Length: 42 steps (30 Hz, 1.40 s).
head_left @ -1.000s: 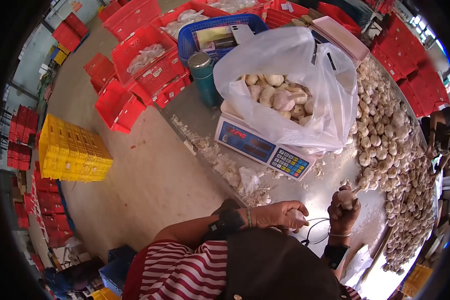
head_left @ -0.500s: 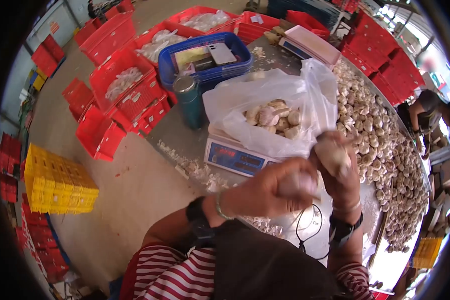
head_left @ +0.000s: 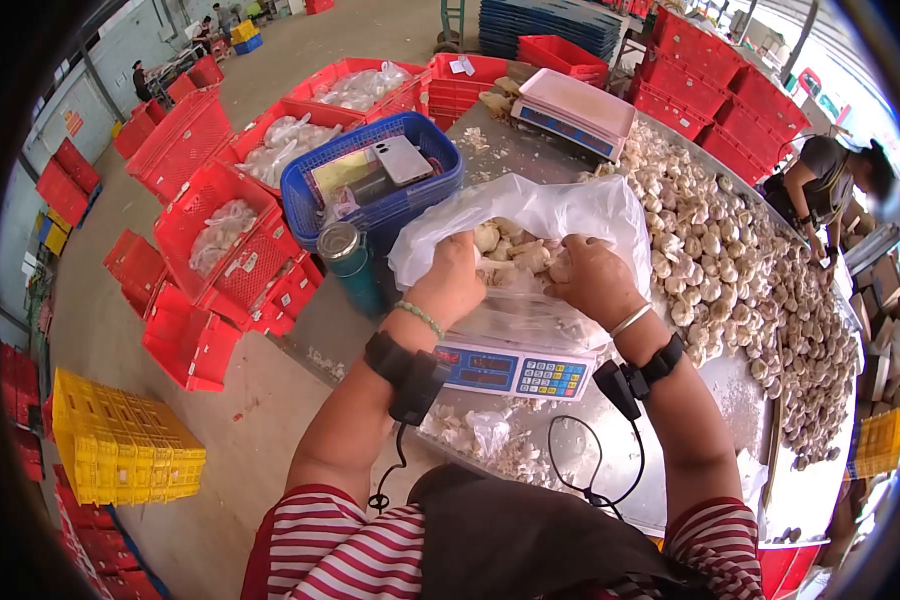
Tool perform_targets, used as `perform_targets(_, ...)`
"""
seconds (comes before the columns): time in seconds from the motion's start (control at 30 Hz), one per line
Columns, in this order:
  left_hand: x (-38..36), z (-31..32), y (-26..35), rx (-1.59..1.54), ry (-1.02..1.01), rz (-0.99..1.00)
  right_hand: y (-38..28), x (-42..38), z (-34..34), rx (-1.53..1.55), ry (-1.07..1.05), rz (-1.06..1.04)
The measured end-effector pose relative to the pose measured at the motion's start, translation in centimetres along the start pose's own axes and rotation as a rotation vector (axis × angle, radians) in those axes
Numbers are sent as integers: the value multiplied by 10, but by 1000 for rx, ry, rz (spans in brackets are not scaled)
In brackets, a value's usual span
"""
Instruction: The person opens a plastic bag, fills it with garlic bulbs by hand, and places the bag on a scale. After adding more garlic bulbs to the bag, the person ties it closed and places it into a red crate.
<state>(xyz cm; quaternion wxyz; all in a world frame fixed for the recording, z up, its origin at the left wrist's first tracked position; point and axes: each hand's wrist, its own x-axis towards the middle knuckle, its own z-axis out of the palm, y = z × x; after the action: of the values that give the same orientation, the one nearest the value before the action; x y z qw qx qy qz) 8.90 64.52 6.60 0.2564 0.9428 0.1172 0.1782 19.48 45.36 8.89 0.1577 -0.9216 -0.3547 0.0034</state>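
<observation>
The mouth of your plastic bag (head_left: 610,215) opens upward, its long axis running roughly left to right across the scale (head_left: 518,372); the scale's long axis lies nearly the same way, its keypad facing you at the right end; the bag sits on top of it.

Left of the bag stands a teal metal flask (head_left: 352,270), a smooth cylinder, just beside the blue mesh basket (head_left: 378,208); the bag is thin, cloudy and crumpled, holding rounded, papery garlic bulbs (head_left: 515,250); right of it, a pile of garlic (head_left: 715,250) spreads over the smooth metal table (head_left: 450,183).

Your left hand (head_left: 452,282) has its fingers curled at the bag's left rim; your right hand (head_left: 600,282) bends its fingers over the bulbs at the right; the fingertips of both are partly hidden, so whether either grips bulb or plastic, you cannot tell; the bag hides the scale's pan, and your left wrist covers part of the display's edge.
</observation>
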Motion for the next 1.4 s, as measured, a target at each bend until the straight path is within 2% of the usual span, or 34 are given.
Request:
perform_targets(0.07, 5, 6, -3, -75, 28, 14, 2, 2, 0, -24, -49, -26)
perform_targets(0.13, 12, 10, 1, -193, 137, 70, 4, 5, 5, 119, -62, -101)
perform_targets(0.17, 17, 15, 5, -204, 127, 69, 5, 5, 10, 114, -70, -89)
perform_targets(0.23, 24, 6, 22, -18, -220, -94, -8, 3, 13, -25, 103, -231)
perform_targets(0.27, 24, 24, 9, -21, -221, -95, -13, -5, 9, -25, 51, -128)
perform_targets(0.3, 25, 55, -14, 50, 11, 46, -12, -8, 6, -26, 51, -129)
perform_targets(0.33, 24, 58, -17, 122, 243, 186, -9, -10, 4, 62, 95, -160)
perform_targets(0.37, 20, 59, -23, 123, 242, 180, -6, -14, 2, 153, 134, -192)
perform_targets(0.43, 2, 3, 11, -173, 88, 162, -11, -31, -29, 268, 209, -264)
perform_targets(0.5, -23, -57, 44, -171, 103, 155, -15, -62, -58, 482, 238, -214)
perform_targets(0.57, -49, -102, 56, -638, -75, 146, 5, -96, -67, 693, 354, -127)
perform_targets(0.63, -74, -120, 38, -828, -26, 179, 38, -126, -68, 882, 438, 5)
perform_targets(0.7, -99, -134, 31, -879, 183, 79, 78, -150, -68, 879, 401, 121)
perform_targets(0.73, -110, -138, 29, -864, 194, 71, 97, -160, -65, 870, 380, 179)
perform_targets(0.8, -131, -138, 22, -793, 456, -190, 120, -180, -62, 755, 340, 334)
perform_targets(0.83, -141, -136, 21, -775, 460, -190, 127, -190, -59, 692, 334, 406)
perform_targets(0.9, -161, -127, 17, -775, 497, -310, 144, -211, -50, 635, 281, 448)
perform_targets(0.93, -171, -123, 18, -768, 486, -302, 153, -221, -42, 635, 267, 449)
perform_targets(1.0, -184, -107, 21, -714, 461, -470, 190, -242, -15, 559, 238, 450)
perform_targets(1.07, -193, -84, 20, -720, 459, -520, 187, -245, -10, 445, 188, 469)
perform_targets(1.13, -201, -57, 13, -711, 340, -507, 192, -237, 1, 484, 140, 473)
perform_targets(1.27, -198, 0, 39, -844, 65, -523, 217, -183, 55, 477, 80, 266)
perform_targets(1.37, -186, 31, 70, -888, -70, -440, 209, -123, 85, 416, 67, 294)
perform_targets(1.4, -181, 38, 80, -893, -174, -442, 197, -104, 86, 327, 50, 356)
